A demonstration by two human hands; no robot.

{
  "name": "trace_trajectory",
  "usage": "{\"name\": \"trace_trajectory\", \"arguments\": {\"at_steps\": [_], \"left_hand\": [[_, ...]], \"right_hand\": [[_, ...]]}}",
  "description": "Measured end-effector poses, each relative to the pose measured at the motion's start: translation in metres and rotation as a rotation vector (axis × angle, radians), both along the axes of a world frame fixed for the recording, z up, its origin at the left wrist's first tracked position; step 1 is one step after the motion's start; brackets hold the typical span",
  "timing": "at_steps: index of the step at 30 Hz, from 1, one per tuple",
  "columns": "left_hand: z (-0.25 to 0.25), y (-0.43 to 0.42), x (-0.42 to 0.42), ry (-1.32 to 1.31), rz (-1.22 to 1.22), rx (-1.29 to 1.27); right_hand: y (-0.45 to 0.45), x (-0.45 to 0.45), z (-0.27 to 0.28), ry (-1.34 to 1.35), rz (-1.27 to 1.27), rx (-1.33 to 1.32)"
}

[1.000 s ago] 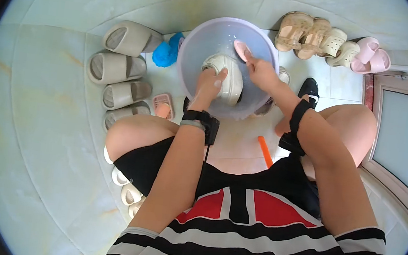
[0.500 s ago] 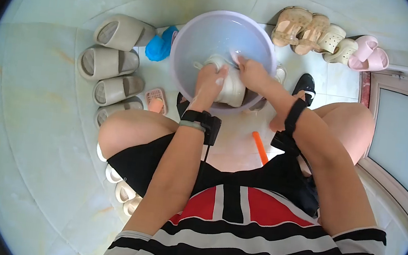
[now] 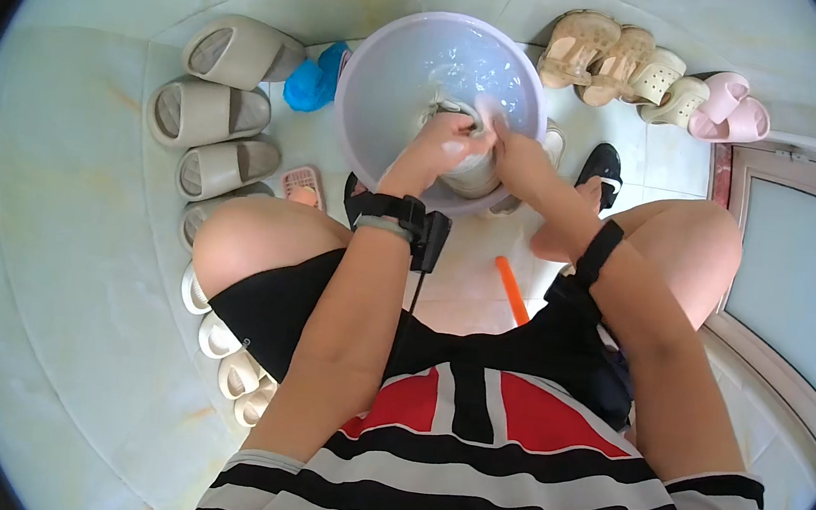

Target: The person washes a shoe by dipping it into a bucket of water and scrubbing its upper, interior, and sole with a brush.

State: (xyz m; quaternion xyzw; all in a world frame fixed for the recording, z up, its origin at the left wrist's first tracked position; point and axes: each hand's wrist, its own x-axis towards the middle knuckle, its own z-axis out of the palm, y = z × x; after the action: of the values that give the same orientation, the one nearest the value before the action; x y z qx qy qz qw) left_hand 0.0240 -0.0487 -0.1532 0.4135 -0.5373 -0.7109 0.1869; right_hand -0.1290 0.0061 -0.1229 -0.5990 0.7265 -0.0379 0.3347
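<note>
A white shoe (image 3: 472, 177) sits partly under cloudy water in a pale lilac basin (image 3: 341, 137) between my knees. My left hand (image 3: 437, 148) is closed at the shoe's upper edge, its fingers curled and dotted with suds. A small, pale, soft-looking piece (image 3: 490, 111) sticks up from my right hand (image 3: 522, 164), which is closed on it; its exact kind is unclear. The two hands almost meet over the shoe, and they hide much of it.
Beige slippers (image 3: 207, 116) line the left wall near a blue bundle (image 3: 315, 78). Clogs (image 3: 675, 99) and pink slippers (image 3: 732, 109) stand at the back right. A pink soap dish (image 3: 302, 183) and an orange stick (image 3: 511, 289) are on the floor. A door (image 3: 800, 259) stands at right.
My left hand has shifted from the shoe's side toward its upper edge, closer to my right hand. The pale piece now stands up more visibly, and the shoe sits lower in the water.
</note>
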Motion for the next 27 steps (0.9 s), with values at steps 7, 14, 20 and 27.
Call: {"name": "trace_trajectory", "arguments": {"at_steps": [7, 14, 20, 27], "left_hand": [[0.022, 0.000, -0.007, -0.534, -0.264, -0.435], [-0.016, 0.000, -0.029, -0.533, 0.133, -0.267], [0.002, 0.005, -0.043, -0.252, 0.454, 0.014], [0.008, 0.000, -0.049, -0.124, 0.628, 0.241]], "right_hand": [[0.006, -0.007, -0.006, -0.108, -0.074, -0.154], [0.072, 0.045, 0.036, -0.343, -0.408, 0.005], [0.004, 0.027, 0.050, -0.254, -0.342, -0.132], [0.050, 0.021, 0.038, -0.148, -0.066, -0.273]]}}
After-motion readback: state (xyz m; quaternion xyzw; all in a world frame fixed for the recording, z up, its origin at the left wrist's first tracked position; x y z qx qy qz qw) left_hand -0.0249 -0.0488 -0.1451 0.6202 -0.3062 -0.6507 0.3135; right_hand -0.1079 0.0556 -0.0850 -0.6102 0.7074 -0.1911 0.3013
